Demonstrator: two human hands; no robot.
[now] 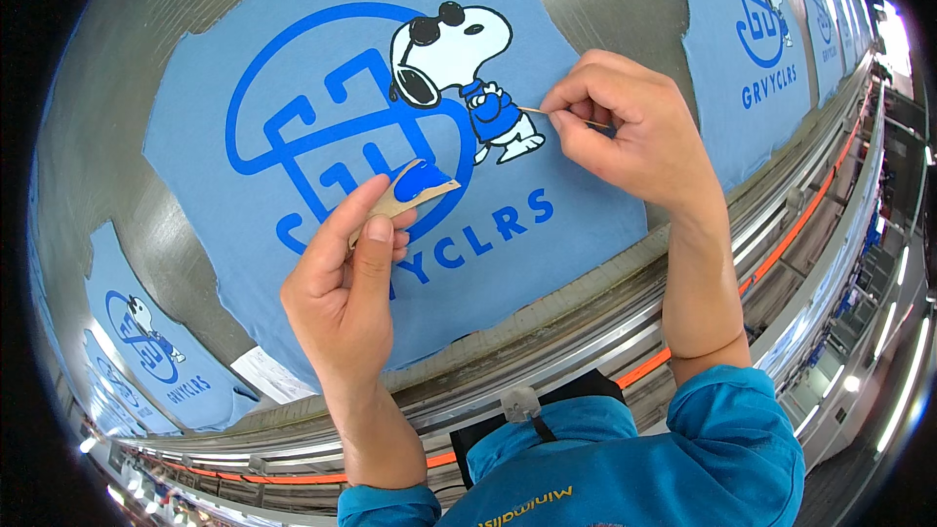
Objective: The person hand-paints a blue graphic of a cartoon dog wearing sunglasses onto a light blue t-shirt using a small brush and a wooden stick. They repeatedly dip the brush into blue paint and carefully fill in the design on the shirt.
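Observation:
A light blue cut fabric panel [234, 59] lies on the grey printing table, printed with a blue ring emblem, curved lettering and a white cartoon dog [459, 49] wearing dark glasses and a blue top. My left hand [346, 273] holds a small tan card [390, 205] with a blob of blue ink [422, 179] on it, over the lower middle of the print. My right hand [615, 127] pinches a thin wooden stick [535, 110] between thumb and index finger, its tip at the dog's blue top.
Similar printed panels [732, 117] lie along the table to the right and at the lower left [171, 381]. A white sheet [268, 371] shows by the lower left. Metal rails and an orange strip [639, 367] run along the near edge, with ceiling-type strip lights at the far right.

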